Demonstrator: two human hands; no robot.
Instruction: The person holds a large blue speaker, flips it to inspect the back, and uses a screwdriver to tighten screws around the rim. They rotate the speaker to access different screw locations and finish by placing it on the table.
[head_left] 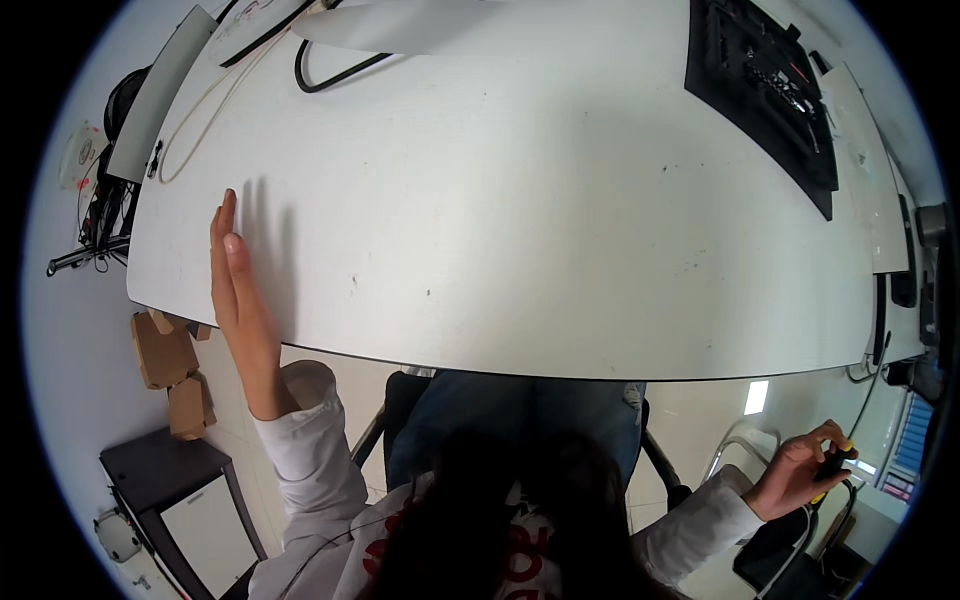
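My left hand (pixel 235 275) is raised over the left end of the white table (pixel 520 220), its fingers stretched out and the palm turned to the right. Nothing is in it, and its shadow falls on the tabletop beside it. Off past the table's front right edge, my right hand (pixel 795 470) has its fingers closed on a small black-and-yellow object (pixel 835 462). Most of that object is covered by the fingers, so its kind cannot be made out.
At the far right of the table lies an open black tool case (pixel 765 90) with metal pieces inside. A pale cable (pixel 205 120) and a black looped bar (pixel 335 80) are at the far left. Cardboard boxes (pixel 165 350) and a dark cabinet (pixel 165 465) stand lower left.
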